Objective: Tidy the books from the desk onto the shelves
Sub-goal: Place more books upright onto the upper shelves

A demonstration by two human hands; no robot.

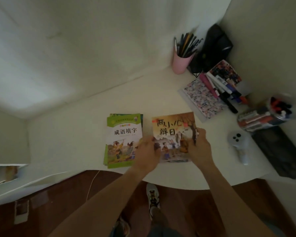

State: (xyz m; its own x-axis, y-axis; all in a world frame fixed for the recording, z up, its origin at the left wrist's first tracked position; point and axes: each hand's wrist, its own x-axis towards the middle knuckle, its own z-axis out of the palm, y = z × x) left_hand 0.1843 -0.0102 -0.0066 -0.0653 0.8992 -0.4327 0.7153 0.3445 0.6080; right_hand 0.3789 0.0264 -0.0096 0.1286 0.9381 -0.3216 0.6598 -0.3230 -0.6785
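Head view: both hands clamp the brown book, left hand point(148, 153) at its 8 o'clock edge, right hand point(201, 145) at 4 o'clock, brown book point(173, 134) long axis toward 12, green stack point(123, 141) just beside at 9 on the white worktop point(75, 134), wall beyond.

A green-bordered book point(124, 140) tops a small stack lying flat on the white desk point(72, 134), near its front edge. Just right of it, apart, an orange-brown picture book point(173, 130) faces cover up.
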